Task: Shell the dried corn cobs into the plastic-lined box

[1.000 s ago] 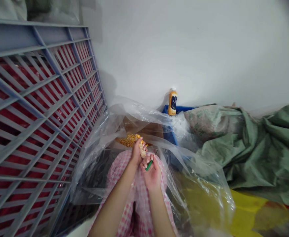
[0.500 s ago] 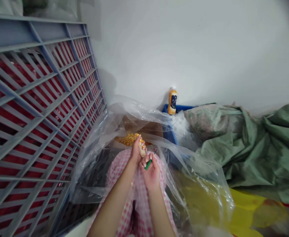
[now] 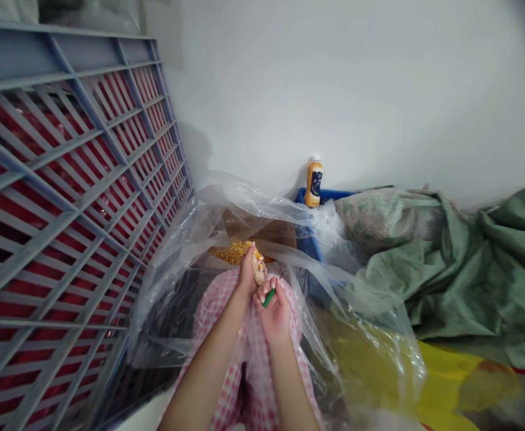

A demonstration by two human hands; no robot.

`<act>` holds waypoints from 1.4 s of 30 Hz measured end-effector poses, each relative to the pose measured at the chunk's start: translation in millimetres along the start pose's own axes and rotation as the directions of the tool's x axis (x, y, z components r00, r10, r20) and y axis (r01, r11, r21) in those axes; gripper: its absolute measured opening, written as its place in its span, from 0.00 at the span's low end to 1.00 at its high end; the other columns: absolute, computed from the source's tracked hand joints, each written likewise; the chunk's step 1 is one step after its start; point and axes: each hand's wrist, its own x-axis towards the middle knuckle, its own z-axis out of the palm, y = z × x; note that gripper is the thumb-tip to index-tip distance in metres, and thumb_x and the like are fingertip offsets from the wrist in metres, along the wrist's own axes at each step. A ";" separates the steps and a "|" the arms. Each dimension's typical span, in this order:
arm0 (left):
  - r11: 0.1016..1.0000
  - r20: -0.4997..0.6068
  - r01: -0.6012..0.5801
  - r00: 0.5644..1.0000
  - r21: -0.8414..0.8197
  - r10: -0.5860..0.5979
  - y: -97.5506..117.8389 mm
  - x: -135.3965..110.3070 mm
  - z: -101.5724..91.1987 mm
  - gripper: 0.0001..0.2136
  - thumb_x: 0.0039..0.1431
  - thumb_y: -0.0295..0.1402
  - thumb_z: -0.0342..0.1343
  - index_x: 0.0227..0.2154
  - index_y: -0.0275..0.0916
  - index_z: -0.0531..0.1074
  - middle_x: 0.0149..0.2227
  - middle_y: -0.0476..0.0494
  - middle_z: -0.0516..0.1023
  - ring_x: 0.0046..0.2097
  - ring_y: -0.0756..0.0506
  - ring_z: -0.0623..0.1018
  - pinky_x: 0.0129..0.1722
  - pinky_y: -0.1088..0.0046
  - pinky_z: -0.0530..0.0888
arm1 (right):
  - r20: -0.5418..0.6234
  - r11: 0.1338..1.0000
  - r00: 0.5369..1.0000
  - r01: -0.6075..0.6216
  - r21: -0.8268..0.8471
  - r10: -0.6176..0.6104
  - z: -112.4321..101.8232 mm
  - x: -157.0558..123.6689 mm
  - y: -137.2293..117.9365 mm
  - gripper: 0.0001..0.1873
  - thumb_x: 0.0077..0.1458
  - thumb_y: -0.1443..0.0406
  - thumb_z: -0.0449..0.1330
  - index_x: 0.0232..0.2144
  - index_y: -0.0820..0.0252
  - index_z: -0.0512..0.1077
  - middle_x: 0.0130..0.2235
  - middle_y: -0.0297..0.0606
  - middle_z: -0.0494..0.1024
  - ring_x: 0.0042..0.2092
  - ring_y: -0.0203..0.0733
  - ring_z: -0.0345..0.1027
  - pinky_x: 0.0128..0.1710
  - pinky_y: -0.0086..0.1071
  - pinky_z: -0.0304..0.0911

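Note:
My left hand (image 3: pixel 246 270) is closed around a corn cob (image 3: pixel 259 274). The near end of the cob is pale and stripped, while some yellow kernels show at its far end. Close beside it, my right hand (image 3: pixel 275 302) is wrapped round a green-handled tool (image 3: pixel 269 297) with a thin dark shaft pointing up and away; its tip is too small to make out. Just beyond my left hand lies a heap of loose corn kernels (image 3: pixel 233 254), inside a cardboard box (image 3: pixel 262 230) lined with clear plastic.
Clear plastic sheeting (image 3: pixel 370 323) spreads around my knees. A tall plastic crate (image 3: pixel 73 197) with red contents stands at left. An orange-and-blue bottle (image 3: pixel 315 181) rests at a blue bin (image 3: pixel 302 239) by the wall. Green sacking (image 3: pixel 469 263) and a yellow sack (image 3: pixel 446 365) lie at right.
Both hands keep almost the same places and grips. My left fingers have shifted slightly on the corn cob, and the green-handled tool has tilted a little.

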 end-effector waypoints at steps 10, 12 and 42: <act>1.000 0.005 0.011 1.000 -0.025 -0.011 -0.3 1.1 -1.6 0.16 0.43 0.44 0.57 0.17 0.39 0.58 0.12 0.56 0.58 0.13 0.55 0.59 0.14 0.78 0.58 | -0.029 1.000 1.000 -0.005 -0.008 0.005 3.0 0.5 0.1 0.09 0.47 0.63 0.61 0.23 0.59 0.63 0.21 0.27 0.64 0.22 0.29 0.57 0.23 0.23 0.56; 0.999 0.033 0.006 0.999 -0.043 -0.005 -0.3 0.8 -2.0 0.19 0.43 0.49 0.56 0.16 0.39 0.58 0.12 0.55 0.58 0.13 0.55 0.58 0.14 0.77 0.59 | -0.044 1.000 0.999 0.002 -0.026 -0.003 3.0 0.6 0.3 0.10 0.47 0.62 0.61 0.23 0.59 0.63 0.20 0.27 0.64 0.21 0.29 0.56 0.23 0.24 0.56; 0.990 0.085 -0.081 0.992 -0.116 0.091 -3.7 2.8 -4.5 0.18 0.43 0.49 0.56 0.19 0.38 0.61 0.14 0.54 0.62 0.14 0.54 0.61 0.16 0.76 0.61 | -0.014 0.991 1.000 0.016 -0.132 -0.018 4.8 -0.9 0.6 0.13 0.48 0.59 0.59 0.22 0.58 0.59 0.19 0.26 0.62 0.20 0.30 0.56 0.22 0.26 0.56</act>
